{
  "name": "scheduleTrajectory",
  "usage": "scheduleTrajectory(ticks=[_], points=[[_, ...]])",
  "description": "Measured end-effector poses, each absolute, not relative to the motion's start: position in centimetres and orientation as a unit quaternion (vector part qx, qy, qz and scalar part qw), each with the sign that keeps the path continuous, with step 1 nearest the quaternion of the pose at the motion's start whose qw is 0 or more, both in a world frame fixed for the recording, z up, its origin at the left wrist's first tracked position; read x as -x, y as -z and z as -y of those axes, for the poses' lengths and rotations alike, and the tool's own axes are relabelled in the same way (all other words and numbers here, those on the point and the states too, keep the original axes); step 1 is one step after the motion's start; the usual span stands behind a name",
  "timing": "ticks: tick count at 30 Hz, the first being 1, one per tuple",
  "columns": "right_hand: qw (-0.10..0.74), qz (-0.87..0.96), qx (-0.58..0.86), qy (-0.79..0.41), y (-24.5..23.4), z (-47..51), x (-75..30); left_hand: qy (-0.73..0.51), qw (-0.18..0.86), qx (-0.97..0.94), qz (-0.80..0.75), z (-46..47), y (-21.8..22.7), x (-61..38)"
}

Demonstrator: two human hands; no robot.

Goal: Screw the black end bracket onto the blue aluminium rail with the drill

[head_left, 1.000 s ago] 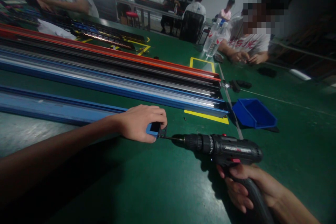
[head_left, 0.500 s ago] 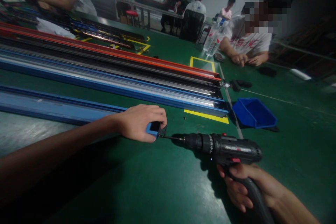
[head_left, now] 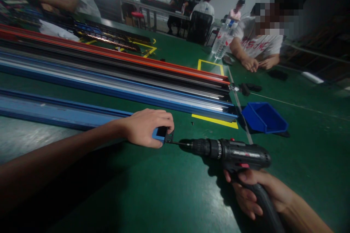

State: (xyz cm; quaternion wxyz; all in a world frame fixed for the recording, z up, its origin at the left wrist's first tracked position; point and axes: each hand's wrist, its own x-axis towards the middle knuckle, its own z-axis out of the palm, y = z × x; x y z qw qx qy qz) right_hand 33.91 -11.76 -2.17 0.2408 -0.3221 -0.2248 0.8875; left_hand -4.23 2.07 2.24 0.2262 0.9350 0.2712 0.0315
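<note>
My left hand (head_left: 149, 128) is closed over the right end of a blue metal profile (head_left: 68, 113) that lies on the green table. A small black end piece (head_left: 168, 137) sits at the profile's end, partly hidden by my fingers. Wrapped round the handle of a black cordless drill (head_left: 235, 153) is my right hand (head_left: 251, 193), with a finger near the red trigger. The drill lies level and points left. Its long thin bit (head_left: 177, 143) reaches the black end piece; the exact contact point is too small to make out.
Beyond the held profile lie more long profiles, blue (head_left: 164, 98), black and orange (head_left: 153, 61). A blue bin (head_left: 262, 118) stands to the right. Water bottles (head_left: 222, 42) are farther back, beside a co-worker's hands (head_left: 253, 63). Yellow tape (head_left: 216, 121) marks the table.
The drill's rear and my right hand have shifted very slightly left. My left hand and the profile stay put. Across the table, the co-worker's hands have moved a little.
</note>
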Motion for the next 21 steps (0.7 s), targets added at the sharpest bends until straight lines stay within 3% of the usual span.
scheduleTrajectory(ticks=[21], points=[[0.236,0.229,0.299,-0.896,2.29,11.63,-33.98,-0.029,0.224,-0.936,-0.27,-2.05,-2.36,4.15]])
